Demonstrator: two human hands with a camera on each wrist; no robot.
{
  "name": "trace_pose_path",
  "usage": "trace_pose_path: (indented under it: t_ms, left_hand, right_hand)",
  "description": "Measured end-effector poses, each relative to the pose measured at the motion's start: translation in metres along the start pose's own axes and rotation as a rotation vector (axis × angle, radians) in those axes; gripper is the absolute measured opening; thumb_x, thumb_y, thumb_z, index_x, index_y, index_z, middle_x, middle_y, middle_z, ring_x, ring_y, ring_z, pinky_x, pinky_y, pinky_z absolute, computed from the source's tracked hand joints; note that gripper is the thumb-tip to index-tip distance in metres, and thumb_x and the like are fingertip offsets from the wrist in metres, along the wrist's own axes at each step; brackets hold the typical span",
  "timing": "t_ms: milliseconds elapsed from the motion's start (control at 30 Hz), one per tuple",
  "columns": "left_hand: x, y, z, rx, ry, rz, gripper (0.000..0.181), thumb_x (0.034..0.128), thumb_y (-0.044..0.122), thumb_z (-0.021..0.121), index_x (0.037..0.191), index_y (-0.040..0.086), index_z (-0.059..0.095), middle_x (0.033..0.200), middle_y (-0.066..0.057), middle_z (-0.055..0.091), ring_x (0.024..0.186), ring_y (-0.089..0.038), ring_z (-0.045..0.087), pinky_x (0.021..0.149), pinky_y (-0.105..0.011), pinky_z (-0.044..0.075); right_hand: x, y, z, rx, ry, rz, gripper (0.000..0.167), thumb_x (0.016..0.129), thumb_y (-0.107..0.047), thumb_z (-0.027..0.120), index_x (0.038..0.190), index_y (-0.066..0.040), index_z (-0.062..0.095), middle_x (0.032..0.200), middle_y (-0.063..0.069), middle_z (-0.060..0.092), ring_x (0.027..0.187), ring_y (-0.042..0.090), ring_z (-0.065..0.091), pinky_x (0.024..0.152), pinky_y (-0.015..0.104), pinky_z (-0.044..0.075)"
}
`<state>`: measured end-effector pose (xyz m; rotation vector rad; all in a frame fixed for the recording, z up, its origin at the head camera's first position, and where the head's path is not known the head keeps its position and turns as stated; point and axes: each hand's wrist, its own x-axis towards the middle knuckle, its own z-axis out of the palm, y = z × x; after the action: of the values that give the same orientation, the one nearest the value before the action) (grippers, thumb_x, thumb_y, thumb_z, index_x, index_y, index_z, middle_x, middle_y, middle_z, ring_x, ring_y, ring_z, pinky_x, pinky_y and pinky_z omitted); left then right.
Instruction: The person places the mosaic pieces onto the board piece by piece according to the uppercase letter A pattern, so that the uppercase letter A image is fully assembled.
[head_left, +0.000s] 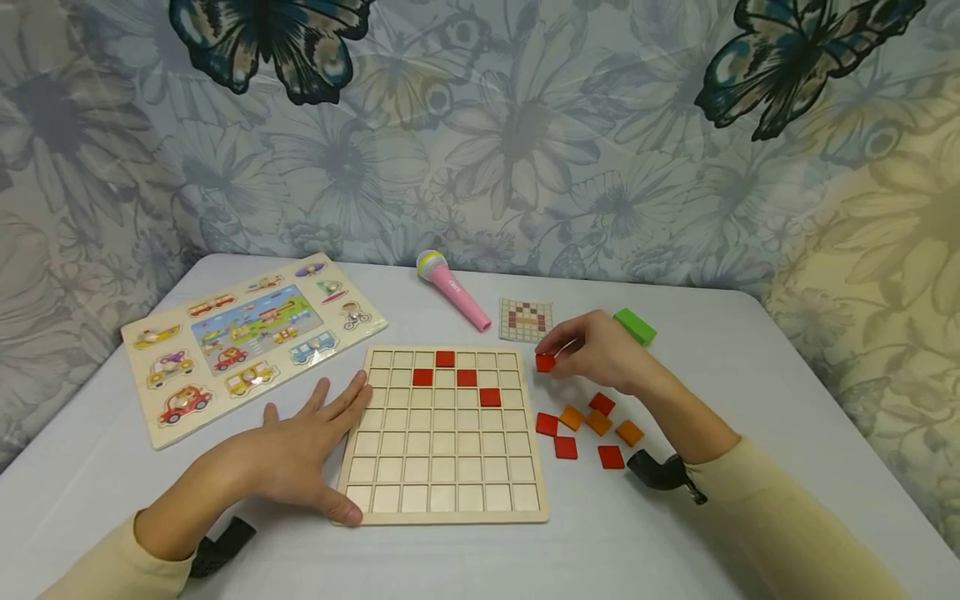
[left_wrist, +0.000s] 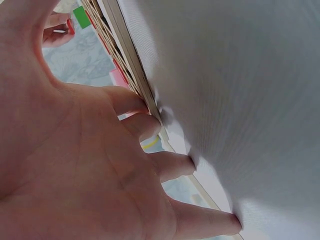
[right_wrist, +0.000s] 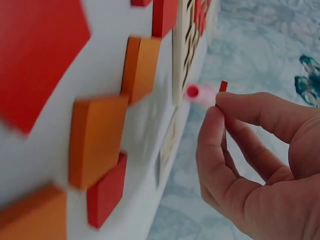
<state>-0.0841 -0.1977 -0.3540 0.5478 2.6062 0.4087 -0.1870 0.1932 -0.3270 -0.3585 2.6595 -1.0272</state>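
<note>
A wooden grid board (head_left: 405, 446) lies on the table with red square tiles in a few upper cells, one of them a top-row tile (head_left: 445, 359). My left hand (head_left: 300, 454) rests at the board's left edge, fingers spread and straight; the left wrist view shows its fingertips (left_wrist: 187, 162) on the cloth and against the edge. Just beyond the board's upper right corner, my right hand (head_left: 600, 354) pinches a red tile (head_left: 545, 362) between thumb and fingers. In the right wrist view that tile (right_wrist: 223, 86) is seen edge-on, above the table.
Loose red tiles (head_left: 566, 448) and orange tiles (head_left: 598, 422) lie right of the board. Behind are a pattern card (head_left: 526, 320), a green block (head_left: 635, 326) and a pink toy microphone (head_left: 459, 296). A vehicle picture puzzle (head_left: 255, 342) lies at the left.
</note>
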Motion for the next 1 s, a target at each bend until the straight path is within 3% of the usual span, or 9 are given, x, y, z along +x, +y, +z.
trace_pose_path:
  t_ms: [600, 767, 1000]
  left_hand:
    - [0.0, 0.0, 0.0, 0.012, 0.004, -0.006, 0.15, 0.0587, 0.082, 0.082, 0.169, 0.013, 0.007, 0.177, -0.006, -0.005, 0.157, -0.056, 0.0, 0.094, -0.097, 0.002]
    - [0.0, 0.0, 0.0, 0.009, 0.002, -0.007, 0.15, 0.0589, 0.082, 0.082, 0.169, 0.012, 0.008, 0.177, -0.006, -0.005, 0.158, -0.055, -0.001, 0.094, -0.097, 0.002]
    - [0.001, 0.0, 0.001, 0.007, 0.001, -0.008, 0.15, 0.0585, 0.08, 0.083, 0.169, 0.013, 0.008, 0.177, -0.006, -0.005, 0.157, -0.056, 0.0, 0.094, -0.096, 0.003]
  right_hand:
    - [0.019, -0.04, 0.038, 0.132, -0.073, -0.032, 0.026, 0.079, 0.0, 0.08, 0.103, -0.011, 0.082, 0.1, 0.006, 0.074, 0.092, 0.026, 0.065, 0.074, 0.031, 0.055]
    - [0.023, -0.053, 0.049, 0.171, -0.087, -0.047, 0.026, 0.077, 0.004, 0.082, 0.1, -0.007, 0.082, 0.098, 0.009, 0.075, 0.086, 0.023, 0.065, 0.07, 0.03, 0.055]
    - [0.027, -0.068, 0.065, 0.183, -0.142, -0.023, 0.028, 0.073, 0.004, 0.088, 0.096, -0.011, 0.083, 0.093, 0.006, 0.075, 0.081, 0.019, 0.065, 0.067, 0.028, 0.054]
